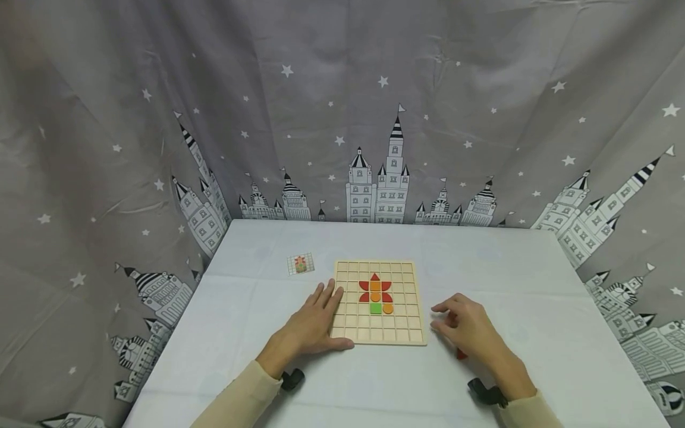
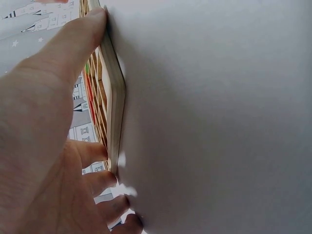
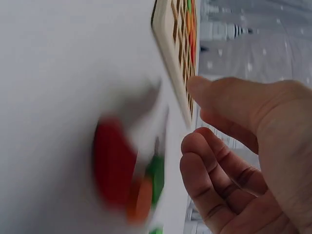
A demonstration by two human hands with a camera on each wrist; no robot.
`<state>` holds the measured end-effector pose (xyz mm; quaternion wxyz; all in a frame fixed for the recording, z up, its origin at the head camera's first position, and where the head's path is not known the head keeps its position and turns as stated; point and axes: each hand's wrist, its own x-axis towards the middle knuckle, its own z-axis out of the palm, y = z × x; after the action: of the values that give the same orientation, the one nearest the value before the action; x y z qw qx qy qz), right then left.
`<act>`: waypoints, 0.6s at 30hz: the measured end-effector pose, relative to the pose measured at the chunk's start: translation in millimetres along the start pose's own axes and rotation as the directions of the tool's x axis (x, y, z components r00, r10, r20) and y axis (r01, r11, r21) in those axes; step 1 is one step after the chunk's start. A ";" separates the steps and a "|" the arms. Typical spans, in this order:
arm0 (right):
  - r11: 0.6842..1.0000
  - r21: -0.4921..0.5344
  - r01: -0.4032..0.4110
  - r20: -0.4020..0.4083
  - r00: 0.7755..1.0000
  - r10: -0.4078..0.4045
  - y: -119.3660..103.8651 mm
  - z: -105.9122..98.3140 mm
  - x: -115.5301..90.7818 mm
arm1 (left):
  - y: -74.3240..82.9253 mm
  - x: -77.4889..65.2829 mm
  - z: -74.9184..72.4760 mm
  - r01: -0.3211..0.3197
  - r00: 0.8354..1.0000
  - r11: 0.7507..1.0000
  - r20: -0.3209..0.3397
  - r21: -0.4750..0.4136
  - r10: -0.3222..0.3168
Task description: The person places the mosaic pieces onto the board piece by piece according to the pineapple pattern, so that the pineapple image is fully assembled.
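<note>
A square wooden grid board (image 1: 350, 324) lies on the white table, bearing red petal-like pieces, a red triangle (image 1: 375, 277), orange pieces and a green square (image 1: 376, 308). An orange disc (image 1: 387, 308) sits right of that square. My left hand (image 1: 313, 327) rests at the board's left edge, fingers extended, thumb by the near corner. Right of the board, my right hand (image 1: 468, 327) hovers with fingers loosely bent, thumb and index apart, nothing visible between them. Below it in the right wrist view are blurred red (image 3: 113, 163), orange (image 3: 140, 200) and green (image 3: 156, 178) pieces.
A small pattern card (image 1: 301, 263) with a gridded picture lies beyond the left hand, left of the board. Behind the table (image 1: 257, 249) hangs a grey curtain (image 1: 321, 89) printed with castles and stars. Black wrist devices sit on both wrists.
</note>
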<state>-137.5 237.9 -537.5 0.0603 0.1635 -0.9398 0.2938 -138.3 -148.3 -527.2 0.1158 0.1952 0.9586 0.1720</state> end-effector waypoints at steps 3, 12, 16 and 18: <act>0.998 -0.024 -0.055 0.013 0.998 0.055 9.6 -12.2 -10.8 | 0.3 0.0 -0.3 0.002 1.000 1.000 -0.001 0.002 -0.002; 0.983 -0.079 -0.168 0.041 0.984 0.172 33.4 -23.1 -35.6 | -0.2 -1.0 0.3 0.002 1.000 1.000 -0.004 0.000 -0.002; 0.985 -0.079 -0.151 0.028 0.988 0.153 38.3 -24.4 -40.2 | -0.7 -1.1 0.7 0.005 1.000 1.000 -0.009 0.000 -0.005; 0.987 -0.068 -0.147 0.027 0.989 0.149 39.2 -24.5 -41.3 | -0.8 -1.0 0.9 0.005 1.000 1.000 -0.009 -0.003 -0.005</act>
<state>-111.7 293.5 -547.0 0.0287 0.0960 -0.9593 0.2638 -137.4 -149.2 -528.1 0.1122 0.1917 0.9594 0.1738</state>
